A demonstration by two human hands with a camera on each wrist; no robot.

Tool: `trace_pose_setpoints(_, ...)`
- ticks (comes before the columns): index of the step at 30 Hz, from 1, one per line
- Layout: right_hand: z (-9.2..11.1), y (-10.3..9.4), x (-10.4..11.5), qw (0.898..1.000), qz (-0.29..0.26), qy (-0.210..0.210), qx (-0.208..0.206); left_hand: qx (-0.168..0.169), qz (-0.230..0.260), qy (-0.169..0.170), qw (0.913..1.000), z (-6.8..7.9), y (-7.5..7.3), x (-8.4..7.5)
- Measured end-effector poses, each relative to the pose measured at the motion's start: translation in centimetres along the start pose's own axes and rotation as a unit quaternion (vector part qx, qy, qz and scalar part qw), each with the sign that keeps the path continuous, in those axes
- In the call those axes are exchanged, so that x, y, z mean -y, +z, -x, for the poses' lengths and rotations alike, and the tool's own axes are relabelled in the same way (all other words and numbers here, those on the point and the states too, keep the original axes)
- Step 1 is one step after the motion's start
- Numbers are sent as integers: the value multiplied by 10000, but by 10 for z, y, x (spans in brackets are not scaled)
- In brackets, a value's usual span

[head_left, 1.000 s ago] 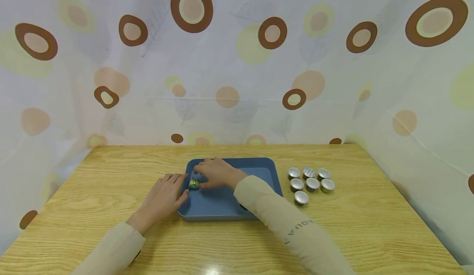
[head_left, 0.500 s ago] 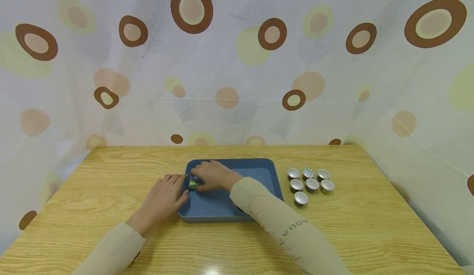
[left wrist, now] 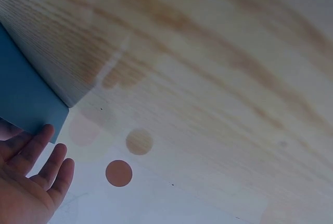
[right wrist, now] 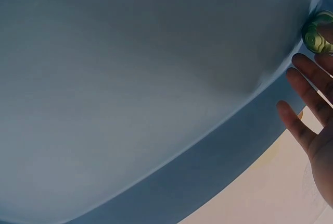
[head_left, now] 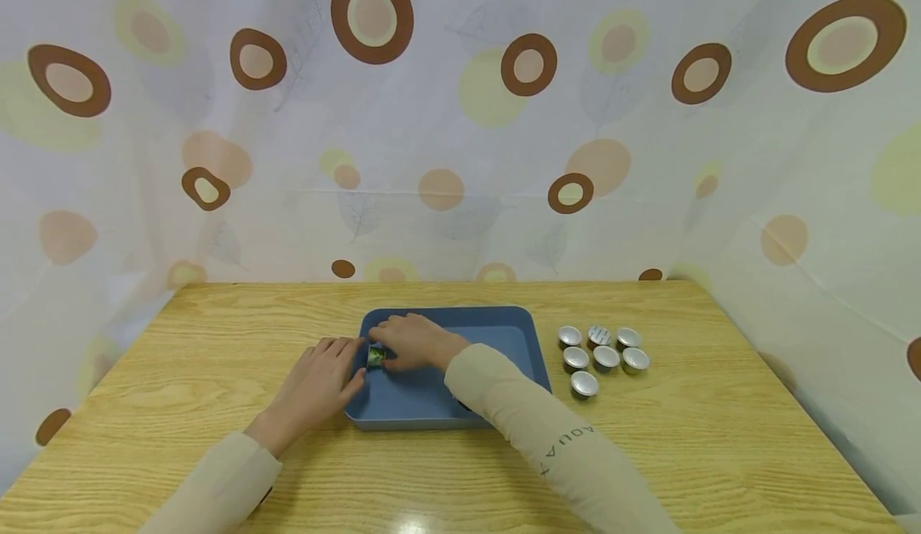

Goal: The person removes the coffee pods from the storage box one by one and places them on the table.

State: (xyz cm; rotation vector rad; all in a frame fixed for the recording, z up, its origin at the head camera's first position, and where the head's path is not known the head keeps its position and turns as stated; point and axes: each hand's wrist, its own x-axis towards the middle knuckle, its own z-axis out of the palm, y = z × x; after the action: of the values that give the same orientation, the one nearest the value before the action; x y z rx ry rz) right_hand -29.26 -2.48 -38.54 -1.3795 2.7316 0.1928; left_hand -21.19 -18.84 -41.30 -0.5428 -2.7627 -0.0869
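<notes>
A green coffee capsule (head_left: 376, 357) sits inside the blue tray (head_left: 432, 398), close to its left wall. My right hand (head_left: 416, 342) reaches over the tray and pinches the capsule by thumb and forefinger. In the right wrist view, the patterned green end of the capsule (right wrist: 315, 37) shows between thumb and forefinger, while the other fingers (right wrist: 307, 88) are spread loosely over the tray wall. My left hand (head_left: 316, 386) rests at the tray's left rim, fingers extended. The left wrist view has its fingertips (left wrist: 47, 133) against the tray's outer side (left wrist: 31, 94).
Right of the tray, several silver-lidded coffee capsules (head_left: 606, 358) stand in loose rows on the wooden table (head_left: 719, 438). One lid (head_left: 600, 334) is striped. A patterned curtain (head_left: 460, 142) rises behind the table and along both sides.
My right hand has shifted slightly left toward the tray's left wall, and the green capsule has turned a little between its fingers. The left hand has stayed in place.
</notes>
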Motion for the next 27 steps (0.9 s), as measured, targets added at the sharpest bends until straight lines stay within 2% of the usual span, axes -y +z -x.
trace_pose_setpoints(27,-4,4,0,10000,9,-4,30,121,14,-8,9999,0,-1,-1)
